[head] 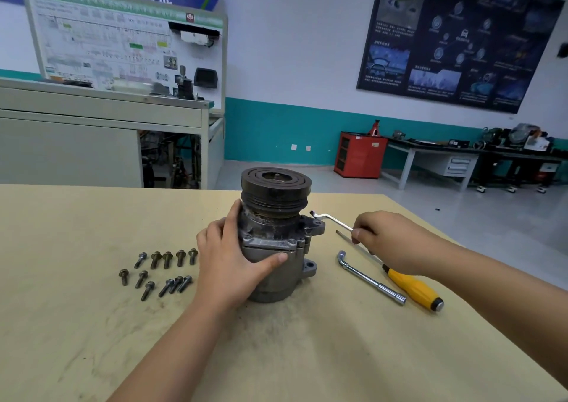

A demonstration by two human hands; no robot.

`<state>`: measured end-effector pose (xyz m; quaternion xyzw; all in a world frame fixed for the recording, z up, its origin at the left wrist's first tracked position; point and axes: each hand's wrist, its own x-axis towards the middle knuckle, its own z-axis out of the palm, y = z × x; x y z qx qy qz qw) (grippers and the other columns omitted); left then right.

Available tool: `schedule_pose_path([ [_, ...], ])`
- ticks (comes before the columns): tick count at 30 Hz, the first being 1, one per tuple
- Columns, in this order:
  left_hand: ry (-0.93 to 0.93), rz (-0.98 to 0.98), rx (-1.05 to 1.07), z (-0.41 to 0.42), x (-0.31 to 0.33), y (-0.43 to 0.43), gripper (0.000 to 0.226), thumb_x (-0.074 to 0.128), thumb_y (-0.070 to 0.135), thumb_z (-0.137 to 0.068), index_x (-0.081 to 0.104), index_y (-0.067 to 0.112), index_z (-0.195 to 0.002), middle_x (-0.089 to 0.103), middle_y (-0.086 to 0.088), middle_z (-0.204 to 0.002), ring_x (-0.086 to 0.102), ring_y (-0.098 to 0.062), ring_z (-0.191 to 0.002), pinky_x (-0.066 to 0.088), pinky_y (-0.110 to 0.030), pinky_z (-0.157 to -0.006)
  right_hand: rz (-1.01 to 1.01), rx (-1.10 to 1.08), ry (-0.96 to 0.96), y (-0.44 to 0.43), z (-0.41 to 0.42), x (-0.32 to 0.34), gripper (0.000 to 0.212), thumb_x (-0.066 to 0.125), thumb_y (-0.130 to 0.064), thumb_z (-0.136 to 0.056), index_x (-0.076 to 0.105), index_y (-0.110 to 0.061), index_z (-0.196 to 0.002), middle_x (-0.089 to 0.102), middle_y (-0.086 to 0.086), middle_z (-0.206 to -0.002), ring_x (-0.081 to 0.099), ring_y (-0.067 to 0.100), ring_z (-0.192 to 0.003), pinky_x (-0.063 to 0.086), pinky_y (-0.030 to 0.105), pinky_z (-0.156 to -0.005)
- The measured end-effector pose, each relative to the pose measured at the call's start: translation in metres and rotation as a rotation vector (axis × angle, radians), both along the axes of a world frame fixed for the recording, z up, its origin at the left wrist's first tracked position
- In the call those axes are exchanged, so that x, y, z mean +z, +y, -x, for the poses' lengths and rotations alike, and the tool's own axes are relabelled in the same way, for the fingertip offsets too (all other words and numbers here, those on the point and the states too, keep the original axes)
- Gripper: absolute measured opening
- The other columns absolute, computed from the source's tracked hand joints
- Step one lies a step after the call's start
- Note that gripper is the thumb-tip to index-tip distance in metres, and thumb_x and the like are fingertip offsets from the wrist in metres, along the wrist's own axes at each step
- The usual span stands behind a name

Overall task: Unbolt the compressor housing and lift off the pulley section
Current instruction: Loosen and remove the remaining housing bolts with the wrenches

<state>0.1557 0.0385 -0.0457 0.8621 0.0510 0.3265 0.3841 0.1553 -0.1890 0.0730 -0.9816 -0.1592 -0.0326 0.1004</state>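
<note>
upon the desk (92, 324), near its middle, the compressor (273, 248) stands upright with its dark pulley (276, 191) on top. the left hand (229, 260) wraps the housing's left side, thumb across the front. the right hand (390, 241) pinches a bent wrench (332, 219) whose far end reaches the housing's right lug. loose bolts (156, 258) lie left. a socket wrench (368, 278) and a screwdriver (413, 288) lie right, the screwdriver's blade passing under the right hand.

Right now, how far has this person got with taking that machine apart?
Done: about a dozen bolts lie loose on the table, left of the compressor housing. In hand: the left hand steadies the housing while the right hand holds a bent wrench at its side, apparently working on another bolt. Left: the pulley section sits on top, not yet lifted off.
</note>
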Motion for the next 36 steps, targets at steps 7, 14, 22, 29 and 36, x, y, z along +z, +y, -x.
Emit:
schedule_pose_path([
  [7,0.0,0.018,-0.004,-0.001,0.0,0.0,0.117,0.06,0.081,-0.05,0.012,0.043,-0.149,0.039,-0.002,-0.128,0.02,-0.012,-0.121,0.028,-0.041,-0.108,0.037,0.018,-0.142,0.015,0.015,0.003,0.026,0.043,-0.025,-0.098,0.065,-0.01,-0.103,0.063,0.004,-0.091,0.054,0.018,-0.079,0.044,0.029,-0.065],
  [14,0.005,0.033,-0.013,-0.001,0.002,0.0,0.116,0.062,0.078,-0.05,0.014,0.042,-0.149,0.039,-0.002,-0.125,0.021,-0.013,-0.121,0.028,-0.039,-0.108,0.25,-0.004,-0.227,0.035,0.03,0.001,0.021,0.044,-0.01,-0.095,0.064,-0.013,-0.102,0.064,0.008,-0.096,0.058,0.025,-0.085,0.049,0.032,-0.07],
  [22,0.004,0.037,-0.017,0.0,0.002,0.0,0.117,0.062,0.078,-0.049,0.013,0.042,-0.149,0.038,0.0,-0.124,0.019,-0.009,-0.117,0.029,-0.037,-0.105,0.515,0.053,-0.26,0.052,0.059,0.001,0.035,0.047,0.004,-0.085,0.023,-0.012,-0.066,0.022,0.002,-0.069,0.022,0.015,-0.053,0.015,0.026,-0.045],
  [29,0.01,0.02,-0.017,-0.001,0.003,-0.001,0.116,0.062,0.078,-0.051,0.013,0.041,-0.15,0.039,-0.003,-0.127,0.022,-0.015,-0.121,0.026,-0.035,-0.106,0.529,0.135,-0.264,0.069,0.065,-0.005,0.039,0.043,0.006,-0.087,0.046,-0.004,-0.124,0.044,0.011,-0.096,0.06,0.027,-0.101,0.019,0.026,-0.045],
  [36,0.017,0.054,-0.038,0.001,0.003,-0.002,0.115,0.054,0.078,-0.049,0.013,0.041,-0.15,0.039,-0.003,-0.128,0.022,-0.014,-0.122,0.026,-0.036,-0.107,0.492,0.219,-0.245,0.092,0.063,-0.01,0.036,0.039,0.001,-0.092,0.051,-0.004,-0.126,0.05,0.015,-0.121,0.038,0.018,-0.083,0.016,0.023,-0.048],
])
